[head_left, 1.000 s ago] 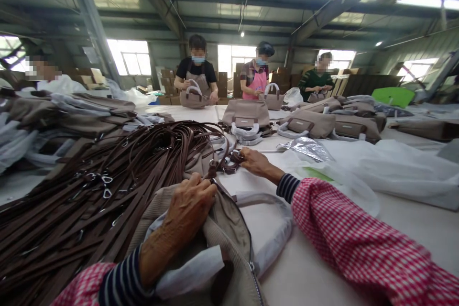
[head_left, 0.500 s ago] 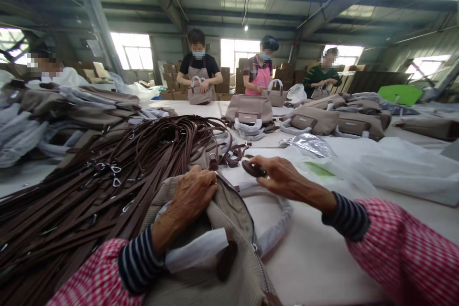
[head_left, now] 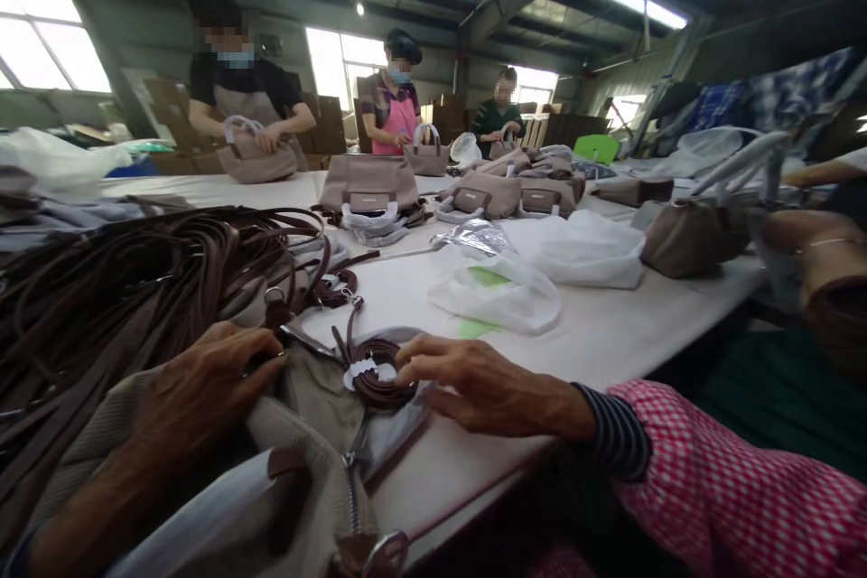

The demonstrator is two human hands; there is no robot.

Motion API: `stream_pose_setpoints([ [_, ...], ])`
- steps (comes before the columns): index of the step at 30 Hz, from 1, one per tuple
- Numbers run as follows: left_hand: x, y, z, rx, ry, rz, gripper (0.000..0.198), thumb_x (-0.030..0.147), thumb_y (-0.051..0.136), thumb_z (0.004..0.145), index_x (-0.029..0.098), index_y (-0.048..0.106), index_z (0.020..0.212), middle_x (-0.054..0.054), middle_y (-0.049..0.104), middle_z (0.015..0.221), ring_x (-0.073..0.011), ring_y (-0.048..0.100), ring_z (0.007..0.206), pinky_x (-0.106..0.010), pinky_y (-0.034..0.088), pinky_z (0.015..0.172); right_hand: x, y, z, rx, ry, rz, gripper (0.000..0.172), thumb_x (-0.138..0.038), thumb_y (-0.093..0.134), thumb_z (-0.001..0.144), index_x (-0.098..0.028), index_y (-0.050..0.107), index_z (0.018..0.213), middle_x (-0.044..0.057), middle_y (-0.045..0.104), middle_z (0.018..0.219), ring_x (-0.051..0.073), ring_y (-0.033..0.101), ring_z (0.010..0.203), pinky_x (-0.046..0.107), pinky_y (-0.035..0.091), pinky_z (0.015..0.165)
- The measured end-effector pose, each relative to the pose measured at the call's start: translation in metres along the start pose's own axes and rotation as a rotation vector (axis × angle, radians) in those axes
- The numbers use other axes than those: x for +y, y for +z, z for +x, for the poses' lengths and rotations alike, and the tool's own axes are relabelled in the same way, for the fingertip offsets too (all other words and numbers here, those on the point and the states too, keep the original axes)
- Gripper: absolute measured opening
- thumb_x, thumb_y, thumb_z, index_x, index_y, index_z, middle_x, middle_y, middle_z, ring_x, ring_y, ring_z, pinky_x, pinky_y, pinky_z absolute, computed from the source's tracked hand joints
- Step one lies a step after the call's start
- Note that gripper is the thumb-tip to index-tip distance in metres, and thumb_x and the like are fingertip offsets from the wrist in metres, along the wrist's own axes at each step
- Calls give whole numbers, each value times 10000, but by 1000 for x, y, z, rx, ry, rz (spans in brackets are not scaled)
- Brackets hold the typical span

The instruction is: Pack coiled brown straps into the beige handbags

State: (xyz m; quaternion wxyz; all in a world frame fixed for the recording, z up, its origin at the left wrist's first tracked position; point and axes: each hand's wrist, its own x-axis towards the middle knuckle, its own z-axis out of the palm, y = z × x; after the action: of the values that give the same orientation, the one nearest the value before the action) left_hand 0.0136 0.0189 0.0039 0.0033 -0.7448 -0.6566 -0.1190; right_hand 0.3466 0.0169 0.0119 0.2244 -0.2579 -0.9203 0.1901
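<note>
A taupe handbag (head_left: 284, 420) lies on the table in front of me, its zipper undone and its lining showing. My left hand (head_left: 196, 388) is closed on the bag's top edge near the zipper end. In my right hand (head_left: 480, 384) is a coiled brown strap (head_left: 383, 397), pinched at its right side and bound with a white wrap. The coil is over the bag's right edge, in front of its wrapped handle. One strap end with a metal clasp sticks up from it. Another wrapped handle (head_left: 203, 515) lies across the bag's near side.
Many loose brown straps (head_left: 135, 280) are heaped at the left. Beyond lie a second coiled strap (head_left: 335, 287), several finished-looking handbags (head_left: 369, 185) and clear plastic bags (head_left: 501, 298). Co-workers handle bags across the table; another person's arm (head_left: 833, 262) is at the right.
The view has swung to the right. My right hand has brought the coiled strap nearer to the bag's opening, while my left hand keeps its hold on the edge.
</note>
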Motion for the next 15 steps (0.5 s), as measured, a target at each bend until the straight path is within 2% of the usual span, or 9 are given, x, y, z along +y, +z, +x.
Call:
stream_pose_setpoints([
  [1,1,-1,0,-6,-9,2,376,438,384,955,214,685,969,-54,603,974,-240,595,921,-344,441,836,5,-8,-8,63,52,-11,310,-80,570,927,-216,690,1177,71,674,1276,202,659,1098,299,494,939],
  [3,1,-1,0,-13,-10,-1,365,437,389,940,219,681,954,-49,614,975,-236,589,943,-341,441,855,20,-22,-26,168,204,-90,190,-111,575,942,-197,716,1036,63,706,1100,194,668,966,299,488,861],
  [5,-5,3,1,-7,17,-14,346,431,395,933,227,675,931,-51,635,988,-242,585,984,-346,446,876,37,-31,-44,157,346,-189,160,-122,576,938,-188,709,880,42,690,907,177,641,814,295,459,774],
  [7,-14,11,2,21,59,-29,337,431,394,940,239,670,919,-49,654,1012,-248,586,1030,-351,455,893,50,-35,-58,84,427,-252,192,-130,572,935,-189,689,795,29,669,838,163,610,740,290,427,720],
  [9,-24,18,3,64,76,-24,322,435,398,960,258,666,941,-36,664,1040,-245,591,1050,-356,466,913,57,-37,-66,95,452,-249,186,-157,575,943,-196,689,802,24,674,849,159,607,741,288,416,708],
  [11,-30,23,3,82,83,-22,311,439,398,981,274,662,973,-24,668,1069,-240,598,1050,-368,474,947,59,-40,-65,176,445,-228,174,-202,584,958,-203,694,823,20,683,855,161,614,758,286,417,713],
  [15,-33,25,2,83,106,-29,304,454,381,991,313,648,962,10,673,1021,-236,614,1025,-393,485,969,76,-57,-46,259,452,-297,172,-235,588,957,-204,716,846,37,710,899,176,632,797,294,423,755],
])
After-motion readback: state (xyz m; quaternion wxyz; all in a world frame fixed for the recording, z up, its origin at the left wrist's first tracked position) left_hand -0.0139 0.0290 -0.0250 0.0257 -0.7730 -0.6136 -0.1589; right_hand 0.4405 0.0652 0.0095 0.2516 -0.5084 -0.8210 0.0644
